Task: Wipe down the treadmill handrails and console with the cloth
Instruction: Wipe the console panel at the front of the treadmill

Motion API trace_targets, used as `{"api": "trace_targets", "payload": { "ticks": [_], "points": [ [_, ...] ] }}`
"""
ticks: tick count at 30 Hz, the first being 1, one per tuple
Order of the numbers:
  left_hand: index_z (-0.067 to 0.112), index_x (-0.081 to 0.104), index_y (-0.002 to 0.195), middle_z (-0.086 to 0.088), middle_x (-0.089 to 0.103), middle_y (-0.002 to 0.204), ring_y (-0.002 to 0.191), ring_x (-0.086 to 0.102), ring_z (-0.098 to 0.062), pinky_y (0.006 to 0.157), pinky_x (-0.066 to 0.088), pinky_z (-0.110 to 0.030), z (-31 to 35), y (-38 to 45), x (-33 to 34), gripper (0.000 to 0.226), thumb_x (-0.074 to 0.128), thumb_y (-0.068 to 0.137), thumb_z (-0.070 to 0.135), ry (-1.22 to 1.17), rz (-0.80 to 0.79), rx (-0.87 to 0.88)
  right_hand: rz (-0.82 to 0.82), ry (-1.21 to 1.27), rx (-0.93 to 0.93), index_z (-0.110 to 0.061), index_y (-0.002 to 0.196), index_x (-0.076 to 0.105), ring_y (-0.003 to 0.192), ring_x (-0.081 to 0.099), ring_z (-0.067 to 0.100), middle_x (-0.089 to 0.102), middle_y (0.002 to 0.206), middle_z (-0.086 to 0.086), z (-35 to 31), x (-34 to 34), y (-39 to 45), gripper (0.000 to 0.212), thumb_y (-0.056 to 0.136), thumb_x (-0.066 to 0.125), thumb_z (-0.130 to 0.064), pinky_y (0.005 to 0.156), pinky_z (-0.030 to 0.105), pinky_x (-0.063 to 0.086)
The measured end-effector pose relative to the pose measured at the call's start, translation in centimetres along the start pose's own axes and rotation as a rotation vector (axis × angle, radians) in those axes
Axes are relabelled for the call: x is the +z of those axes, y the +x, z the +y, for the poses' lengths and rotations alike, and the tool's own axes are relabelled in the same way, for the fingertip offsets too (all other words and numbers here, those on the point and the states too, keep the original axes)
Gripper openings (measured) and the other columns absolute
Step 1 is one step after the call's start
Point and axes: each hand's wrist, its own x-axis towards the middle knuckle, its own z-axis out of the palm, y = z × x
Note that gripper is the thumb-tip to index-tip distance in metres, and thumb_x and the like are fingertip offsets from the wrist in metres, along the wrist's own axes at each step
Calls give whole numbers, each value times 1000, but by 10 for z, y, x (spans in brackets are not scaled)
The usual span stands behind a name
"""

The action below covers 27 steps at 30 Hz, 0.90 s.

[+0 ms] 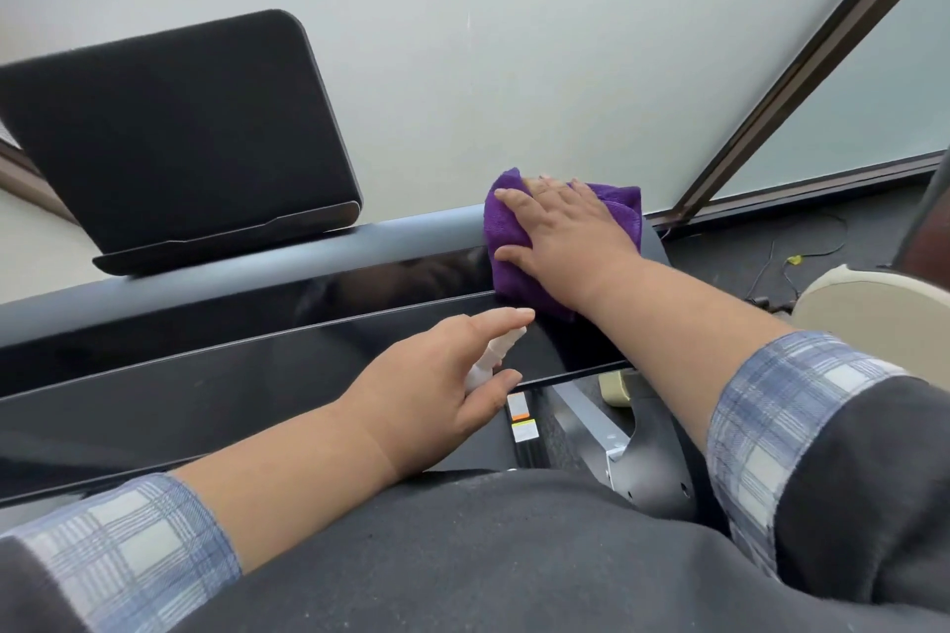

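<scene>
Step in hand: wiping the console top, at its right end. Right hand [560, 234] lies flat on the purple cloth [506, 226], fingers straight and spread, pressing it down onto the console [231, 350] where the rounded far bar [257, 267] meets the glossy black panel. The cloth is bunched and folded, draped over the bar and down onto the panel; fuzzy microfibre look, soft edges.

Left hand [442, 386] hovers over the near panel edge, holding a small white spray bottle [134, 359] loosely: thumb curled under it, forefinger stretched along the top, nozzle pointing far-right toward the cloth.

Next move, as a guess: drag the cloth left along the bar and panel with steady flat pressure, keeping the fold under the palm so it doesn't slip off the rounded edge. The handrails are probably left to do; none is clearly in view, so can't tell how far along the task is.

Materials: console panel is smooth, hard and mirror-glossy, showing reflections, so streaks would show. Far bar is matte grey, rounded. The tablet-like screen [169, 134] stands tilted at far left, flat black, rounded corners, on a thin ledge. Frosted glass wall [514, 41] behind. Plaid cuffs on both sleeves.
</scene>
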Motion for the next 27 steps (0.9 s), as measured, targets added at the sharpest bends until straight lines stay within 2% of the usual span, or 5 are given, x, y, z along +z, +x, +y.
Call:
{"api": "trace_targets", "payload": {
  "ticks": [5, 10, 14, 18, 27],
  "points": [
    [56, 17, 138, 14, 57, 124, 101, 61, -3, 88, 49, -26, -9, -6, -10, 55, 40, 88, 58, -9, 35, -15, 3, -63, 183, -47, 154, 11, 151, 6, 28, 11, 165, 0, 13, -2, -14, 63, 98, 33, -65, 119, 54, 0],
    [55, 18, 139, 15, 57, 126, 102, 60, -1, 89, 46, -19, -32, -24, -33, 56, 40, 88, 58, 18, 76, -46, 13, -22, 225, -36, 157, 7, 151, 9, 26, 14, 165, 3, -15, 5, -7, 67, 99, 26, -62, 122, 49, 3],
    [55, 19, 140, 17, 56, 126, 102, 59, 2, 88, 45, -18, -57, -37, -47, 56, 42, 89, 57, 24, 73, -62, 31, -25, 142, -31, 158, 12, 151, 13, 25, 19, 164, 4, -54, 7, 12, 72, 96, 21, -67, 123, 48, 3],
    [58, 20, 139, 26, 49, 118, 101, 51, 12, 85, 33, 0, -77, -46, -64, 56, 43, 88, 58, 28, 71, -65, 9, -35, 14, -28, 158, 14, 150, 18, 26, 24, 162, 5, -112, 8, 31, 72, 98, 20, -66, 122, 49, 7],
    [57, 18, 137, 17, 57, 116, 98, 59, -1, 85, 46, -17, -86, -41, -78, 56, 44, 88, 55, 35, 46, 62, -40, -70, -92, -34, 158, 11, 151, 17, 21, 20, 164, -1, -112, 4, 36, 73, 96, 37, -65, 123, 44, 9]
  ]
}}
